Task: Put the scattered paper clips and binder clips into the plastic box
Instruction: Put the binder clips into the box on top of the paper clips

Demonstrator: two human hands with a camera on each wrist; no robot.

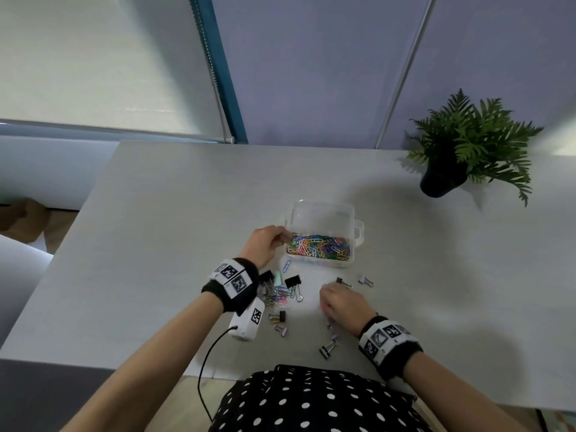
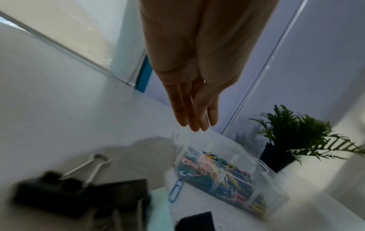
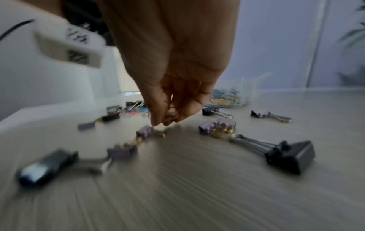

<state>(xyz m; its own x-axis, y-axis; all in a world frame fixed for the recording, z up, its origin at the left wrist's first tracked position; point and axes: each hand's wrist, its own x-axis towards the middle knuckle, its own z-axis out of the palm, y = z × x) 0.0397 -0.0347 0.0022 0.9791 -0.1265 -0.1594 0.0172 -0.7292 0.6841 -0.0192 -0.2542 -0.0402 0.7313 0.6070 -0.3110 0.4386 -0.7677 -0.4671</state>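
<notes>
While between hands point(image 1: 265, 244), plastic box point(image 1: 324, 213) ahead.

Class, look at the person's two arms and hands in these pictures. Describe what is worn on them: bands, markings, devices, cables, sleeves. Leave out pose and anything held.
Both forearms are bare, with no sleeves. Each wrist carries a black fuzzy band with white panels printed with black square codes: the left wristband and the right wristband. A white camera box bearing another code hangs under the left wrist, and a thin black cable runs from it. The left hand and right hand are bare.
</notes>
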